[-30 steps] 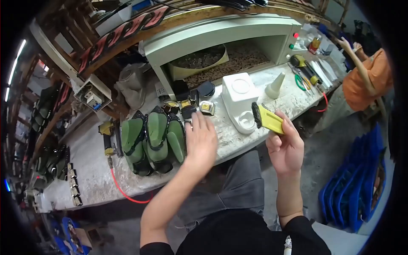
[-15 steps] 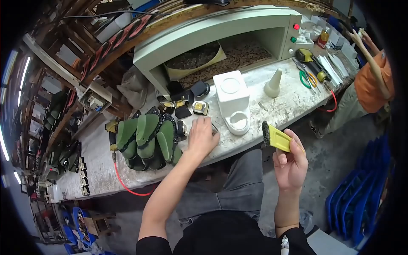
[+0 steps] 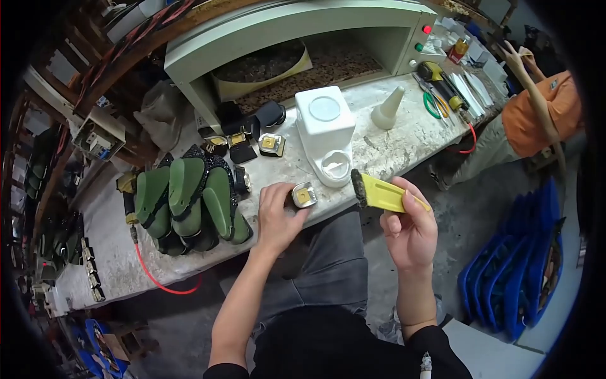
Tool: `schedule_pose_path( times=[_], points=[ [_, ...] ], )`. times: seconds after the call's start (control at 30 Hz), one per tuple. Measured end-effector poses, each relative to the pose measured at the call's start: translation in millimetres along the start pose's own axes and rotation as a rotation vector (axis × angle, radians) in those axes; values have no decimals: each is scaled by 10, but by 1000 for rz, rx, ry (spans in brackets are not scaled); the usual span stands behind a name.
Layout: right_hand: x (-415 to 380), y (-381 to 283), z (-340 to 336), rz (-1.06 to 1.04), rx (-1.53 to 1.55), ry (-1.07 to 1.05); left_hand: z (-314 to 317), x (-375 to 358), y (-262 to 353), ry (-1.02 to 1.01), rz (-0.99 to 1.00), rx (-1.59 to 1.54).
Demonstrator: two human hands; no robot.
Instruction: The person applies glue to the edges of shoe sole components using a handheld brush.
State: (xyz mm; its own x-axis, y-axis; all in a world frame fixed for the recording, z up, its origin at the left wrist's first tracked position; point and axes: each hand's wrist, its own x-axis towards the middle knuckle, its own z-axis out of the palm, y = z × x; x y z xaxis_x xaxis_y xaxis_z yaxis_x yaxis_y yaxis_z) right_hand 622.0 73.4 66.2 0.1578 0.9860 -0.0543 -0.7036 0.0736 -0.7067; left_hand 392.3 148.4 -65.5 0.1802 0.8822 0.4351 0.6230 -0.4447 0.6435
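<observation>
My right hand (image 3: 410, 227) is closed around the yellow handle of a brush (image 3: 382, 192), raised in front of the bench edge. Dark bristles on its end point left, towards the white glue dispenser (image 3: 324, 120) with its round open cup. My left hand (image 3: 278, 218) rests at the bench's front edge, thumb and fingers around a small shoe heel (image 3: 304, 195) whose metallic top faces up. Left of that hand lie several green shoes (image 3: 187, 186), soles up. Further back are more heels, among them one with a yellow-centred top (image 3: 271, 144).
A light-green oven-like machine (image 3: 278, 38) spans the back of the bench. A pale cone (image 3: 387, 108), scissors (image 3: 432, 104) and a yellow-black tool (image 3: 432, 71) stand or lie right. A person in an orange shirt (image 3: 546, 114) is beyond. Blue crates (image 3: 505, 271) stack on the floor.
The view has shifted, so the bench things sit further left. My left hand has turned or opened around the heel, which now shows. The brush stays in my right hand, nearer the glue cup.
</observation>
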Motion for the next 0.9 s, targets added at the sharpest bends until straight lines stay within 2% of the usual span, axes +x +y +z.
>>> schedule_pose_path(
  times=[0.03, 0.17, 0.2, 0.33, 0.5, 0.67, 0.83, 0.9],
  points=[
    [-19, 14, 37, -8, -7, 4, -24, -25, 58, -1, 5, -10],
    [-199, 49, 272, -41, -154, 0, -261, -213, 495, 344, -75, -686],
    [-241, 65, 340, -39, -149, -7, -395, -210, 542, 350, -72, -679],
    [-506, 72, 554, -172, -432, -181, -832, -229, 735, 471, 362, -178],
    [-758, 95, 785, -300, -523, -159, -953, -397, 803, 597, 453, -69],
    [-855, 225, 804, -277, -639, -211, -927, -382, 787, 722, 588, 13],
    [-926, 196, 777, -211, -577, -72, -983, -416, 856, 621, 591, 153],
    [-929, 215, 770, -260, -582, -102, -1003, -427, 840, 606, 608, 144]
  ],
)
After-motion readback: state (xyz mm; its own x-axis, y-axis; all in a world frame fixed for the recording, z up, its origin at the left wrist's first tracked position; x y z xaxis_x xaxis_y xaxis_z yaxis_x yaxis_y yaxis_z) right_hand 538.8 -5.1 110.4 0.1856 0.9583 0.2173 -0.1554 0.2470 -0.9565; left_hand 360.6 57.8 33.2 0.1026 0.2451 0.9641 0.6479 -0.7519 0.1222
